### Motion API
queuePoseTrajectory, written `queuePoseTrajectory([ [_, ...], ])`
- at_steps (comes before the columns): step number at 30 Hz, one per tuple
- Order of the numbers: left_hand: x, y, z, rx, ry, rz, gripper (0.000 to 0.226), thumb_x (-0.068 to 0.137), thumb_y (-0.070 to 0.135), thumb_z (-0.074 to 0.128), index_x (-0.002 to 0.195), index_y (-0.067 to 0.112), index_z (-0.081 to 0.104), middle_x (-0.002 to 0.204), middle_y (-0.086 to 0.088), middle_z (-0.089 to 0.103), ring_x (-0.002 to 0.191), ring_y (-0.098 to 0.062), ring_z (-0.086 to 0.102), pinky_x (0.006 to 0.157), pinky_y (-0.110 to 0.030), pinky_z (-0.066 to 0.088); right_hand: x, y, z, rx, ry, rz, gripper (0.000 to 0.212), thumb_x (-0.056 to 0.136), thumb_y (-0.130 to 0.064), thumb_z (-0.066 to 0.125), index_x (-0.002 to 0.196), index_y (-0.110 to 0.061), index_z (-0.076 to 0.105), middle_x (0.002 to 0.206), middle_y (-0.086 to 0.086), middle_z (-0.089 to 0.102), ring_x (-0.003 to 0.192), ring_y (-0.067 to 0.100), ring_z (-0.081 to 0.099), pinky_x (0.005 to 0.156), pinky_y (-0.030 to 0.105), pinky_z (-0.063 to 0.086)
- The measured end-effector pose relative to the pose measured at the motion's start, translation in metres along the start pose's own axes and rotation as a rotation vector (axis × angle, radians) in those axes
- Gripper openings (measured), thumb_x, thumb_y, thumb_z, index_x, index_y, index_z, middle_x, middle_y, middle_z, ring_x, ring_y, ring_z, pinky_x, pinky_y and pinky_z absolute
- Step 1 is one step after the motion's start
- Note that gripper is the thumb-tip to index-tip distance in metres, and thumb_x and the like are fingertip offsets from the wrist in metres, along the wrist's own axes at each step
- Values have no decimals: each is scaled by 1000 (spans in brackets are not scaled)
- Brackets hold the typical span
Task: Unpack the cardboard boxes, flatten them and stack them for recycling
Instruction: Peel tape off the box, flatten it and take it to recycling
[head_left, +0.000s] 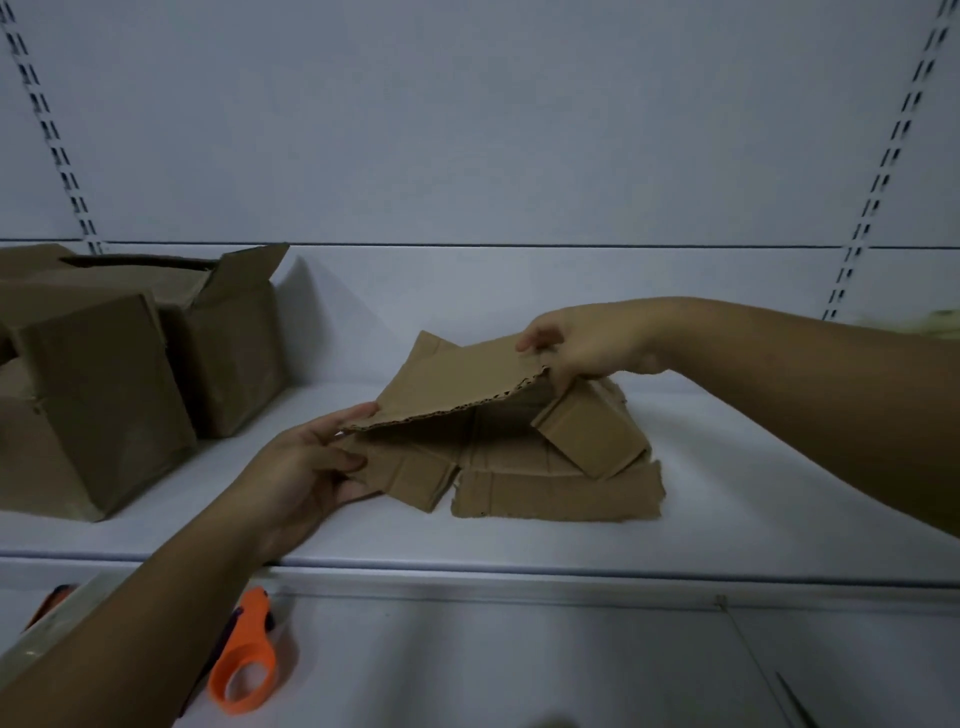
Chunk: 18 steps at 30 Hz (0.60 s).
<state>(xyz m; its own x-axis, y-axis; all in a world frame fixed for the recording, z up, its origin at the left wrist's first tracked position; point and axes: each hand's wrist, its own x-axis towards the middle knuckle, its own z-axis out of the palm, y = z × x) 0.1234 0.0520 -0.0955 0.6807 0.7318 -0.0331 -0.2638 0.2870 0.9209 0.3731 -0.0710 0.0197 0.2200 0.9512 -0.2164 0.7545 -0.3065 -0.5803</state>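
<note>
A flattened piece of brown cardboard (457, 382) is held tilted above a small pile of flat cardboard pieces (550, 488) on a white shelf (753, 467). My left hand (311, 467) pinches the sheet's near left corner. My right hand (582, 348) grips its far right corner, thumb on top. A small folded cardboard piece (592, 436) lies on the pile under the raised sheet. Two unflattened brown boxes stand at the left: a closed one (88, 410) in front and an open one (228, 343) behind it with flaps up.
Orange-handled scissors (244, 660) lie on the lower white surface near my left forearm. Another orange item (49, 605) shows at the far left edge. Slotted shelf uprights (883, 171) run up the back wall on both sides.
</note>
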Motion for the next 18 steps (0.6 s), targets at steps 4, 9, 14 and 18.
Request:
queuePoseTrajectory([
  [4,-3,1,0,0,41,-55,49,79,-18,30,111,4,61,107,-17,68,95,-32,67,64,-37,59,-1,1,2,-39,-93,-26,50,80,0,59,123,-23,49,131,1,47,119,18,49,96,28,46],
  [9,-3,11,-6,-91,53,-178,41,79,16,44,103,-9,66,109,-29,63,91,-37,67,65,-43,59,5,34,31,-107,-17,-72,35,94,-31,49,128,-23,50,136,7,50,116,22,52,99,34,41],
  [14,15,10,8,155,193,-122,24,86,24,60,99,5,63,94,-15,63,78,-25,64,53,-32,57,13,84,93,-591,160,-178,57,95,-56,14,148,-35,9,159,2,-2,145,20,-7,114,53,-3],
  [18,23,30,12,217,42,-324,36,75,29,64,100,3,60,69,-14,70,58,-25,68,49,-33,55,4,85,91,-607,242,-303,53,97,-51,23,147,-34,18,158,-3,10,144,14,5,116,44,1],
])
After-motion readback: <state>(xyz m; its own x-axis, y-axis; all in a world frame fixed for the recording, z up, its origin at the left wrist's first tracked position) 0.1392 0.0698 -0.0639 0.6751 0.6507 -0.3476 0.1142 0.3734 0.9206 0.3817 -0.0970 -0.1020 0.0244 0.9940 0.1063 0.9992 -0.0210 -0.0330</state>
